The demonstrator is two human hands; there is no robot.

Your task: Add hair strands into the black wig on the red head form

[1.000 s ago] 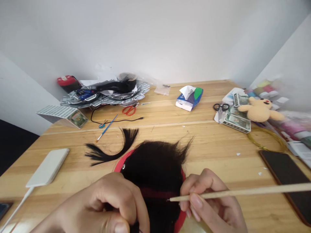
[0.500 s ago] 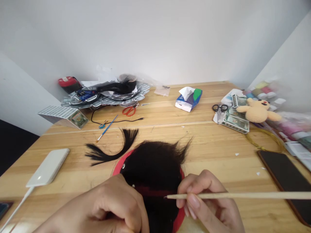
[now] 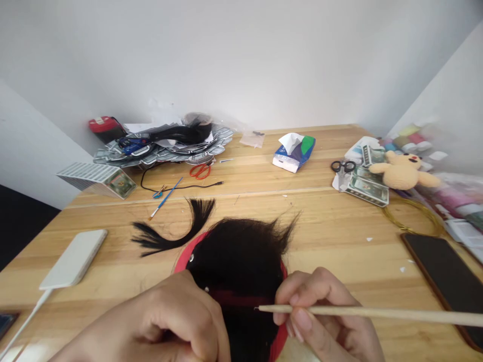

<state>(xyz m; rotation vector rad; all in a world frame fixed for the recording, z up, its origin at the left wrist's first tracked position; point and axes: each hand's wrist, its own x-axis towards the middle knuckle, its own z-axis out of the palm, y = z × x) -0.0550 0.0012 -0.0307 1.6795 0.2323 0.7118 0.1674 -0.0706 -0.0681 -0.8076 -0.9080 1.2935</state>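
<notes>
You are working with two hands, one wooden stick (image 3: pixel 377 312) and one black hair mound (image 3: pixel 241 251) lying on one red base (image 3: pixel 181 260). Two silver pins (image 3: pixel 191 258) are showing at the mound's left side. The stick is reaching over the mound's lower part from the right, its fine tip pointing left, its long axis running nearly level across your view and dipping slightly rightward. Your right hand (image 3: pixel 328 317) is pinching the stick near its tip, just right of the mound. Your left hand (image 3: pixel 166 322) is curling closed over the mound's lower left; you are hiding whatever it holds, so I cannot tell. One loose hair lock (image 3: pixel 166 245) is lying left of the mound, one paintbrush (image 3: pixel 166 198) beyond it, and one plush toy (image 3: pixel 402 172) is resting far right of the mound.
</notes>
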